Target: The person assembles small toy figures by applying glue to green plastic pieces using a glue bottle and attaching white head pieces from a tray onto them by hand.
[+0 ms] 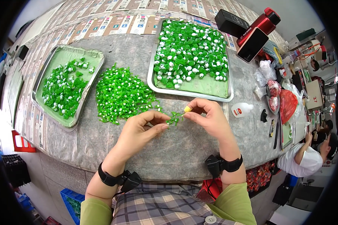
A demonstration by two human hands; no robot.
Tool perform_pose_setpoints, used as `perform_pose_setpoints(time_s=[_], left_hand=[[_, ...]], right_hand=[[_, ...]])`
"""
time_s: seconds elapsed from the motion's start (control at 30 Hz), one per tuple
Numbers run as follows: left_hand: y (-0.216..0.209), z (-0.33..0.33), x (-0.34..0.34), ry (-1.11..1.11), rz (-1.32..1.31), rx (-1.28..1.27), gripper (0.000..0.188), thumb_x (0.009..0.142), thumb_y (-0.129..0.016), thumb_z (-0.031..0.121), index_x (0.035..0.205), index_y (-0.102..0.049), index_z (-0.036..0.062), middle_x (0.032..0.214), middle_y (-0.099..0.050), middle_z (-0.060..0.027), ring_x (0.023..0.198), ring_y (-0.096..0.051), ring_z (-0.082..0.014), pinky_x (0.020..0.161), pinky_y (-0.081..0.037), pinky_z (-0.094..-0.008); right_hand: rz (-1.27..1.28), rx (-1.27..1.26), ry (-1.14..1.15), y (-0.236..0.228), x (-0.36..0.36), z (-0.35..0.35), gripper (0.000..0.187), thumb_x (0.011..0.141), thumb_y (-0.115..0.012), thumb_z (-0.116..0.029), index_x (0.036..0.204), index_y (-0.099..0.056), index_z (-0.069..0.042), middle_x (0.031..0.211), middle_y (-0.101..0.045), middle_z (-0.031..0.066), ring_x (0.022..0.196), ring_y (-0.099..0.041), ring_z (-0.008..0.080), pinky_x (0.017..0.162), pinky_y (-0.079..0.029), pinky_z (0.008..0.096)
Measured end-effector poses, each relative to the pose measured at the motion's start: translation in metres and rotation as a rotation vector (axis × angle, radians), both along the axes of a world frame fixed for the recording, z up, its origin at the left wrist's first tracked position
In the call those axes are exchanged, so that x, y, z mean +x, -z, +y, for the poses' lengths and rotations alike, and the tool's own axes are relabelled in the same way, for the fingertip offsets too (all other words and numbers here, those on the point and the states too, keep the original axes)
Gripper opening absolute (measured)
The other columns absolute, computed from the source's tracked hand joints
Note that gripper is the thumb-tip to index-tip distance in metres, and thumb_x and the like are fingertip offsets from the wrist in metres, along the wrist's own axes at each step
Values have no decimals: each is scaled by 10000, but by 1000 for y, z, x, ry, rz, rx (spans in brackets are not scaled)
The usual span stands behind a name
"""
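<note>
Far left on the table (184,157) sits a tray (58,63), pieces (64,92) in it. Just right, here's a loose heap (122,95). Farther right and back, a second tray (210,87); beyond its far right corner, a box (231,22), then a flask (260,26), a phone (252,45) before it. Left hand (139,131) fronts the heap, right hand (210,119) the second tray, a small piece (174,119) between.

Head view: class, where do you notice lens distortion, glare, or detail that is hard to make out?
Head view: the near edge of the table bows and the picture's corners fall black; head view: a bright light near the right rim glares white; head view: the small green piece between the left hand and right hand is too small for fine detail.
</note>
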State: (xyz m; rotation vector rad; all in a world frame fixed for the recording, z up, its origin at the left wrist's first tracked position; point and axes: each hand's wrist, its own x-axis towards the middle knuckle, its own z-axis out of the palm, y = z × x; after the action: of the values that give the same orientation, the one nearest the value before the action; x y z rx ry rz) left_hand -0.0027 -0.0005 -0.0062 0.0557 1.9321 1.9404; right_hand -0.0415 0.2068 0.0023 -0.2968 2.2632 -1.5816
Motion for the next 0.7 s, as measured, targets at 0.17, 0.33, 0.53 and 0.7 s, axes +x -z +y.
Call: perform_pose_setpoints(time_s=[0.17, 0.33, 0.53, 0.7], left_hand=[[0, 12, 2, -91, 73, 230, 233, 740, -590, 46, 963, -527, 26, 815, -578, -37, 751, -544, -79, 626, -445, -195], [-6, 10, 1, -118, -42, 319, 175, 755, -576, 45, 915, -523, -2, 813, -577, -52, 746, -551, -94, 643, -453, -203], [-1, 5, 0, -123, -94, 373, 148, 772, -561, 61, 903, -540, -5, 813, -573, -45, 714, -545, -92, 638, -459, -213], [0, 3, -1, -93, -182, 442, 163, 769, -566, 79, 912, -547, 2, 820, -566, -35, 709, -538, -87, 643, -468, -228]], right_hand=[[-163, -421, 41, -8, 9, -21, 104, 752, -593, -97, 788, -534, -19, 718, -551, -11, 652, -498, 30, 583, -395, 176], [-132, -425, 64, 0, 19, -35, 101, 758, -586, -101, 788, -532, -22, 705, -549, -11, 638, -496, 38, 588, -398, 182], [201, -305, 125, -8, 20, -38, 118, 749, -576, -82, 850, -549, -27, 735, -534, 24, 647, -499, 76, 559, -403, 217], [413, -33, -69, -18, 19, -35, 139, 738, -570, -59, 874, -551, -40, 744, -512, 45, 639, -510, 119, 542, -406, 225]])
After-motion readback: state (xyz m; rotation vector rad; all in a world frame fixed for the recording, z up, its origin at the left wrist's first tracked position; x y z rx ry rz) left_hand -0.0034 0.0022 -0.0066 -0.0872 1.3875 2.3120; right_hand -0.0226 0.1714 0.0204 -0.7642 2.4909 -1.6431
